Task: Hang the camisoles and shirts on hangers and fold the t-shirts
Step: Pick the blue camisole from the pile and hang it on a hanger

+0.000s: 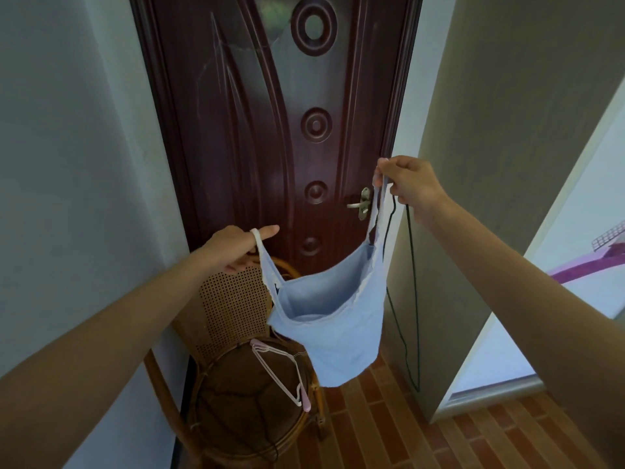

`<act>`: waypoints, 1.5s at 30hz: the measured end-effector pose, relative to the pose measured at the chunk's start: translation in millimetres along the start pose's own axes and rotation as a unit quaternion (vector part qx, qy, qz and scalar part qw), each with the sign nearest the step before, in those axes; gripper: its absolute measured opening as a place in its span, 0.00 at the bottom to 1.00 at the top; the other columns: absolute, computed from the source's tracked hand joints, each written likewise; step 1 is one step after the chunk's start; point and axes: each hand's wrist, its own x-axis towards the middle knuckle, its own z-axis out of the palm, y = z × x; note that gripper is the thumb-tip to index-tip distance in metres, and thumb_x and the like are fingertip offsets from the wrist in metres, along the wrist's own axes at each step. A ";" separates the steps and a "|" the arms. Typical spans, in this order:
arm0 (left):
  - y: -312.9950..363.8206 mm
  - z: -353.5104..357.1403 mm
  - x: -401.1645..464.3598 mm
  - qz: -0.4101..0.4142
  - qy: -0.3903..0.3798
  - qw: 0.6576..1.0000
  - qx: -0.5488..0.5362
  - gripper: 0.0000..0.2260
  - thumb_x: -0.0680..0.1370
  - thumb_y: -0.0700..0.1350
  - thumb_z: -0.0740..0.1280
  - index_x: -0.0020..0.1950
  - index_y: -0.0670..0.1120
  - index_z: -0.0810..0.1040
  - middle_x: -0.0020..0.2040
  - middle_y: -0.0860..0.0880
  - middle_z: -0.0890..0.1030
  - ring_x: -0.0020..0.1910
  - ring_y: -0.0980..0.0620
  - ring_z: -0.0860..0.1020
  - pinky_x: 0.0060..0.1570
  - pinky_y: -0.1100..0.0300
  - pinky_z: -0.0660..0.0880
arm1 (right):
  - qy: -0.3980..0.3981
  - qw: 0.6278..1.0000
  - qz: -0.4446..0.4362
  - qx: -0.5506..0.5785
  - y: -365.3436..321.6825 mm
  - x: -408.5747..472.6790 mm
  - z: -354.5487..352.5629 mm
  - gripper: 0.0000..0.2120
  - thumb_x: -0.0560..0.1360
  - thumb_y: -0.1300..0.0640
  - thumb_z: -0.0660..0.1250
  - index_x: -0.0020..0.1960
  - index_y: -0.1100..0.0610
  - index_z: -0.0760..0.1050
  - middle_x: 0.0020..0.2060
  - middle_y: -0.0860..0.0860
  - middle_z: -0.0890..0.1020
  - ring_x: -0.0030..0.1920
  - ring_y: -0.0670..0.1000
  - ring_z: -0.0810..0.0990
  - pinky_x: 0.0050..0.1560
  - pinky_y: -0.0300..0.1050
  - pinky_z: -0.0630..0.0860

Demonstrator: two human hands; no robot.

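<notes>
A light blue camisole [333,319] with white straps hangs in the air between my hands, spread open in front of a dark door. My left hand [236,247] holds one strap looped over its extended index finger. My right hand [407,184] is higher and pinches the other strap between thumb and fingers. Below the camisole, white and pink hangers [284,370] lie on the seat of a rattan chair [233,363].
The dark red door [270,130] with a metal handle [360,203] stands straight ahead. A thin dark cord [414,299] hangs down by the wall corner on the right. White walls flank both sides. Brick-patterned floor [439,434] lies below.
</notes>
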 end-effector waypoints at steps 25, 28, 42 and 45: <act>29.9 -20.5 1.3 0.106 0.071 0.989 0.075 0.08 0.79 0.40 0.67 0.43 0.36 0.77 0.45 0.39 0.83 0.44 0.43 0.83 0.49 0.51 0.81 | -0.068 0.977 0.122 -0.159 31.6 5.0 -1.1 0.09 0.77 0.57 0.66 0.41 0.60 0.80 0.36 0.52 0.82 0.28 0.45 0.70 0.26 0.36 0.62; 28.5 -18.7 -3.5 0.097 0.084 0.983 0.134 0.12 0.81 0.43 0.64 0.40 0.39 0.75 0.45 0.39 0.82 0.47 0.41 0.82 0.53 0.48 0.79 | -0.070 0.976 0.121 -0.169 35.4 7.7 -2.1 0.09 0.76 0.57 0.66 0.42 0.60 0.81 0.38 0.53 0.82 0.29 0.45 0.71 0.26 0.36 0.63; 35.2 -22.7 -8.7 0.078 -0.028 0.988 -0.127 0.12 0.80 0.48 0.67 0.41 0.41 0.80 0.30 0.49 0.75 0.27 0.56 0.72 0.29 0.64 0.72 | -0.109 0.947 -0.007 -0.301 40.5 14.4 -0.8 0.06 0.80 0.55 0.64 0.47 0.55 0.77 0.30 0.50 0.82 0.30 0.44 0.76 0.37 0.42 0.74; 31.9 -17.7 -7.4 0.096 -0.029 0.988 -0.120 0.08 0.79 0.44 0.69 0.44 0.41 0.82 0.30 0.49 0.76 0.27 0.56 0.72 0.29 0.65 0.73 | -0.016 0.970 -0.056 -0.236 32.0 16.2 2.7 0.09 0.79 0.59 0.62 0.45 0.56 0.80 0.29 0.50 0.80 0.31 0.48 0.77 0.39 0.43 0.75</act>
